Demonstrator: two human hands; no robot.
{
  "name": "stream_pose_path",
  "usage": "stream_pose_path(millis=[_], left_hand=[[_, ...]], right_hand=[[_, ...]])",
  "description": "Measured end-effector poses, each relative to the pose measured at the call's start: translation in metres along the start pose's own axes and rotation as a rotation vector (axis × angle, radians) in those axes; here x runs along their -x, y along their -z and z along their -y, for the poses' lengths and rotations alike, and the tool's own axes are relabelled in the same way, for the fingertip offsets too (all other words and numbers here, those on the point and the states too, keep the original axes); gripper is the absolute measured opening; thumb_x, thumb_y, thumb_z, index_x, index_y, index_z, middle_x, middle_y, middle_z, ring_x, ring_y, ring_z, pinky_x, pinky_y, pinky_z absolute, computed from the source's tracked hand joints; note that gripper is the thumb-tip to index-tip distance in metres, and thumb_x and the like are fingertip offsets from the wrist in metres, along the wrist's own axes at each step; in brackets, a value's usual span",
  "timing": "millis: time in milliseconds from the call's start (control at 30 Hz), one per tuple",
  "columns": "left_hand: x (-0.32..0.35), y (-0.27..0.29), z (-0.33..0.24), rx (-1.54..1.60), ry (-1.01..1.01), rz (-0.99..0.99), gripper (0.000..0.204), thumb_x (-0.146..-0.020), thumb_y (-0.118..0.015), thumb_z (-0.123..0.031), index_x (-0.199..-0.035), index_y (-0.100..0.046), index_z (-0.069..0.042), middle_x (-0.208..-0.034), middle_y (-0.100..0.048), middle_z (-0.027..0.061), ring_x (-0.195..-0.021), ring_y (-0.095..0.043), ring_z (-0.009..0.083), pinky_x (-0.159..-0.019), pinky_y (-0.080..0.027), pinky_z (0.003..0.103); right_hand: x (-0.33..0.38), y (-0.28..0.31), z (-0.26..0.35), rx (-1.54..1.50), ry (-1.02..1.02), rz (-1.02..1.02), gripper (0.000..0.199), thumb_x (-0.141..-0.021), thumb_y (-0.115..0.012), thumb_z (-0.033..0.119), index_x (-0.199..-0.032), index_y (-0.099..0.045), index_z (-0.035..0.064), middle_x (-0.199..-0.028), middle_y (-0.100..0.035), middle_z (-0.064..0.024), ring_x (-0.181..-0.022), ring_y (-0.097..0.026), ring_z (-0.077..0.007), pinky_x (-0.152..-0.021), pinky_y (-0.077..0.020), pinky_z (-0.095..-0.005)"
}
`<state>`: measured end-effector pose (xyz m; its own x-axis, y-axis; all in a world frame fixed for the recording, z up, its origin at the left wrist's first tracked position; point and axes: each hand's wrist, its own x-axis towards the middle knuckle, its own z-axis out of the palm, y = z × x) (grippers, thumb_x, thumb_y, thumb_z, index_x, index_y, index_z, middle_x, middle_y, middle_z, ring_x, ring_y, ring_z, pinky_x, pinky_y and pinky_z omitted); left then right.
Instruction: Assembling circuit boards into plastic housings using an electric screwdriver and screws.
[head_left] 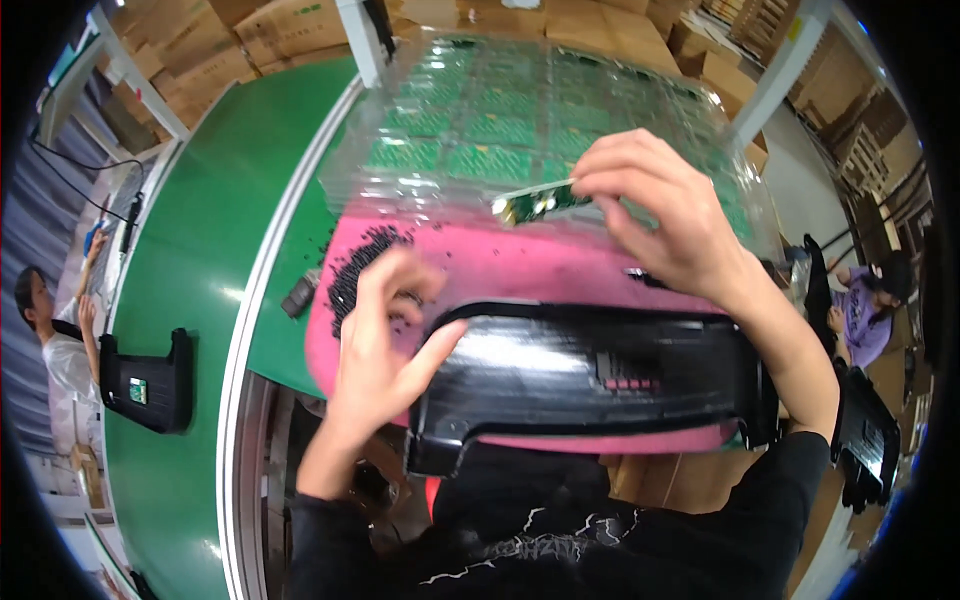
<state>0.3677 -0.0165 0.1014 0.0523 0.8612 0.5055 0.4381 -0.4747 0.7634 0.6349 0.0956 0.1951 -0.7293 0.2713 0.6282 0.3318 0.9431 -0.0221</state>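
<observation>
My right hand is raised over the far part of the pink mat, pinching a small green circuit board by one end. A curved black plastic housing lies across the near part of the mat. Above a heap of small black screws, my left hand has its fingers bent and its thumb spread away from them. That thumb is at the housing's left edge; whether it presses there I cannot tell. The left fingertips are a little blurred, and nothing shows between them.
Clear plastic trays of green boards are stacked behind the mat. A green conveyor with a metal rail runs along the left, carrying another black housing. Two people sit at left and right. More black housings are at right.
</observation>
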Motion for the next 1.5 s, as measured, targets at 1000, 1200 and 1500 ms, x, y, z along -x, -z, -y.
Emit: stream_pose_path(millis=[1000, 1200, 1500], left_hand=[[-0.033, -0.099, 0.008, -0.184, -0.231, 0.769, 0.05, -0.071, -0.084, -0.023, -0.112, -0.063, -0.004, -0.104, -0.063, 0.0097, -0.086, -0.065, 0.0262, -0.076, -0.054, 0.036], [-0.031, -0.106, 0.011, -0.25, -0.372, 0.786, 0.051, -0.067, -0.085, -0.023, -0.107, -0.063, -0.002, -0.104, -0.059, 0.0076, -0.095, -0.062, 0.0277, -0.077, -0.053, 0.039], [-0.032, -0.108, 0.012, -0.25, -0.38, 0.776, 0.053, -0.064, -0.086, -0.022, -0.107, -0.062, -0.003, -0.103, -0.058, 0.0075, -0.091, -0.061, 0.0276, -0.076, -0.052, 0.038]], right_hand=[[0.182, -0.016, 0.08, -0.27, -0.883, 0.11, 0.051, -0.069, -0.083, 0.014, -0.114, -0.063, 0.0015, -0.124, -0.06, -0.0108, -0.117, -0.053, -0.0321, -0.102, -0.0417, -0.0403], [0.182, -0.015, 0.08, -0.25, -0.91, 0.177, 0.054, -0.068, -0.082, 0.012, -0.116, -0.063, 0.0016, -0.128, -0.058, -0.0105, -0.12, -0.05, -0.0319, -0.103, -0.0409, -0.0408], [0.183, -0.017, 0.08, -0.244, -0.912, 0.192, 0.057, -0.066, -0.083, 0.01, -0.119, -0.063, 0.0018, -0.13, -0.056, -0.0109, -0.121, -0.049, -0.033, -0.103, -0.0409, -0.0406]])
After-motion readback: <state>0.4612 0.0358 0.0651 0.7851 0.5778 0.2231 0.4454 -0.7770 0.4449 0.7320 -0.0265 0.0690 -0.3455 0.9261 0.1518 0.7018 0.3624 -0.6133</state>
